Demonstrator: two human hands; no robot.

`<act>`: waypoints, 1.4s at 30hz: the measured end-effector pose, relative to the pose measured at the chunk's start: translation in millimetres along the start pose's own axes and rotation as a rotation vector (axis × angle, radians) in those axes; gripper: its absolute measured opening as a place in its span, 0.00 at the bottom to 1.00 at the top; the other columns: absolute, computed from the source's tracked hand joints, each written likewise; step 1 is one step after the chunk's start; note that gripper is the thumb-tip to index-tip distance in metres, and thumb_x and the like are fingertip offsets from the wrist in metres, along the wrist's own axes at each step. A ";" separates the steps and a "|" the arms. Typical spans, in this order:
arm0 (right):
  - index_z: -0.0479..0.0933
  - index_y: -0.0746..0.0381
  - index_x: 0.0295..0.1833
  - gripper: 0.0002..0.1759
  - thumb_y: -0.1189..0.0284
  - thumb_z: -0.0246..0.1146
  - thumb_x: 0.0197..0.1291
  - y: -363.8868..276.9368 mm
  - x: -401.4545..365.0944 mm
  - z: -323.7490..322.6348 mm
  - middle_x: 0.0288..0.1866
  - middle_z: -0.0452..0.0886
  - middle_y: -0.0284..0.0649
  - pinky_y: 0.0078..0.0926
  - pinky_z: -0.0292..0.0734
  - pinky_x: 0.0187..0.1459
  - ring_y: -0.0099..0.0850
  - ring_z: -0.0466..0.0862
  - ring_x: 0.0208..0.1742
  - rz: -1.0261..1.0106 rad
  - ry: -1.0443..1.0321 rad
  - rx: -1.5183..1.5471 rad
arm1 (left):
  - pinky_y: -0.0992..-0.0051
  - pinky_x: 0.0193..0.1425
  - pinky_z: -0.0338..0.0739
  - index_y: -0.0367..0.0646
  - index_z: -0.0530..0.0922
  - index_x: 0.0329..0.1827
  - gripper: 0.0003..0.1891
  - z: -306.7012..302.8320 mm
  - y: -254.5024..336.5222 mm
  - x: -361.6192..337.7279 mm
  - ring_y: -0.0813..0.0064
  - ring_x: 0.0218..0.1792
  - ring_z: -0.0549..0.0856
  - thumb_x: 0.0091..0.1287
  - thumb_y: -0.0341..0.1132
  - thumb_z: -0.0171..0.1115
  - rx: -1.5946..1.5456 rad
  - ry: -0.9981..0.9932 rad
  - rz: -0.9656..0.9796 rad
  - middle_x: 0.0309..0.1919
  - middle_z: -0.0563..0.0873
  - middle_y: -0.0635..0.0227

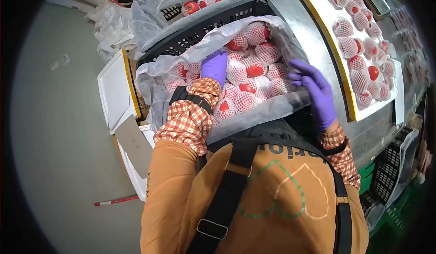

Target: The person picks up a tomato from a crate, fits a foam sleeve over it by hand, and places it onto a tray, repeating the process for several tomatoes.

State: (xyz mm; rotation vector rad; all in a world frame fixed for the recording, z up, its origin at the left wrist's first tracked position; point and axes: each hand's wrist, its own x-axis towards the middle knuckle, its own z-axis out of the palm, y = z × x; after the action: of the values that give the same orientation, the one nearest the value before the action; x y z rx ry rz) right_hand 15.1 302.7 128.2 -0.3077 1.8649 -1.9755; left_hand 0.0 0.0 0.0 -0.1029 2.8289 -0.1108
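Note:
My left hand (215,68), in a purple glove, reaches down among red apples (255,70) wrapped in white foam nets. Its fingertips point into the pile and are mostly hidden, so a grip cannot be made out. The apples fill a black plastic crate (193,41) lined with a translucent sheet (254,112). My right hand (319,93), also gloved in purple, hovers at the crate's right edge beside the liner. Its fingers are apart and nothing is in them.
A white tray (334,31) with a yellow edge holds several netted apples on the metal table (299,24) at right. Behind the crate stands another lined crate (150,20) with a few apples. White boxes (113,90) lie left; black and green crates (388,172) stand lower right.

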 end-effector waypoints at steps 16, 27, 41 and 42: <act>0.60 0.62 0.71 0.32 0.53 0.51 0.71 7.5 3.8 68.6 0.65 0.71 0.44 0.39 0.77 0.59 0.34 0.74 0.64 0.399 -0.443 0.716 | 0.68 0.67 0.73 0.39 0.60 0.71 0.44 -91.5 27.1 -123.8 0.65 0.67 0.71 0.51 0.27 0.76 -1.814 0.194 0.571 0.69 0.67 0.61; 0.69 0.60 0.67 0.21 0.66 0.54 0.71 22.3 6.4 102.8 0.57 0.78 0.38 0.26 0.76 0.55 0.28 0.80 0.56 0.030 -0.086 0.167 | 0.68 0.68 0.69 0.38 0.50 0.76 0.52 -106.4 39.7 -173.3 0.61 0.67 0.70 0.52 0.31 0.76 -1.420 0.459 0.234 0.68 0.64 0.51; 0.72 0.69 0.60 0.22 0.74 0.55 0.58 17.9 -7.2 20.3 0.55 0.80 0.45 0.33 0.75 0.60 0.35 0.81 0.55 0.267 -0.364 0.608 | 0.54 0.69 0.68 0.35 0.65 0.67 0.43 -87.1 35.2 -140.6 0.55 0.65 0.73 0.66 0.68 0.47 -2.716 -0.231 -0.085 0.65 0.72 0.54; 0.71 0.69 0.60 0.23 0.75 0.55 0.58 15.6 -12.0 19.1 0.58 0.78 0.46 0.36 0.74 0.63 0.36 0.80 0.57 0.259 -0.337 0.843 | 0.49 0.68 0.67 0.36 0.66 0.67 0.44 -85.7 38.7 -138.7 0.54 0.66 0.72 0.66 0.70 0.44 -2.718 -0.273 -0.101 0.65 0.71 0.53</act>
State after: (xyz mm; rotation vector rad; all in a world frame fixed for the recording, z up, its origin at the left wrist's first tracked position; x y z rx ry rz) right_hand 36.1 290.3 115.7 -0.1189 0.7221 -2.1497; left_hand 103.3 55.6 119.7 -0.5839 0.6569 2.8252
